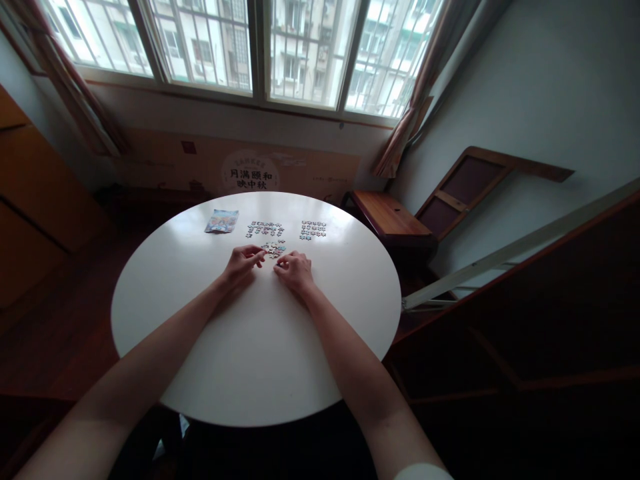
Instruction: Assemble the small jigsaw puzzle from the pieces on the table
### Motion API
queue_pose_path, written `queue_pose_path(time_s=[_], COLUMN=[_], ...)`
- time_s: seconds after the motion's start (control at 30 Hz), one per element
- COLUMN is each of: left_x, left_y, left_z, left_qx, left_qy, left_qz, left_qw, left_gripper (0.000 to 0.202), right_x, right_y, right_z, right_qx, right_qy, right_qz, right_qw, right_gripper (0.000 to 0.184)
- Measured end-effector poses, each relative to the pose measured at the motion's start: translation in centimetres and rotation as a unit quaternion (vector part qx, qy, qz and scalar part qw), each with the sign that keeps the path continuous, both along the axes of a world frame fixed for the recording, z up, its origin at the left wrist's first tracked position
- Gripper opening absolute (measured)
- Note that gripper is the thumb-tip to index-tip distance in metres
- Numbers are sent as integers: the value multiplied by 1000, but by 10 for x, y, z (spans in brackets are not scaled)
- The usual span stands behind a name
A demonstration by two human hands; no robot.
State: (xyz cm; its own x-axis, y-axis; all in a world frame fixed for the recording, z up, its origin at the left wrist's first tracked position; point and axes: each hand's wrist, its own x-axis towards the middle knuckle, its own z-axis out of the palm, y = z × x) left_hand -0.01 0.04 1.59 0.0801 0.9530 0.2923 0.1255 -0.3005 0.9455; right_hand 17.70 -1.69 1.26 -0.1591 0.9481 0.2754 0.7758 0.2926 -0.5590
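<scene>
Arms [350, 350] are extended over worktop [240, 360], puzzle pieces [274, 249] heaped between left hand [243, 261] and right hand [296, 270], fingers [253, 251] curled but grip can't be told; pieces likely light, stiff, best pinched by edges.

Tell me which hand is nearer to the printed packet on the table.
Left. The left hand is on the near side of the packet, slightly to its right; the right hand is also on the near side, but farther right.
</scene>
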Motion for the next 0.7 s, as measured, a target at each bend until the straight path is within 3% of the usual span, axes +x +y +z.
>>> queue_pose_path(time_s=[0.27, 0.53, 0.7], left_x=[-1, 6, 8], left_y=[0, -10, -13], left_z=[-1, 3, 4], left_qx=[9, 20, 38], left_qy=[31, 106, 118], left_qz=[-12, -68, -84], left_qw=[999, 992, 989], left_gripper=[36, 35, 34], right_x=[1, 0, -1], right_y=[4, 11, 13], right_z=[0, -9, -10], right_qx=[-11, -10, -7], right_qy=[27, 235, 305], right_qz=[-7, 87, 111], right_qw=[1000, 968, 946], right_gripper=[11, 10, 15])
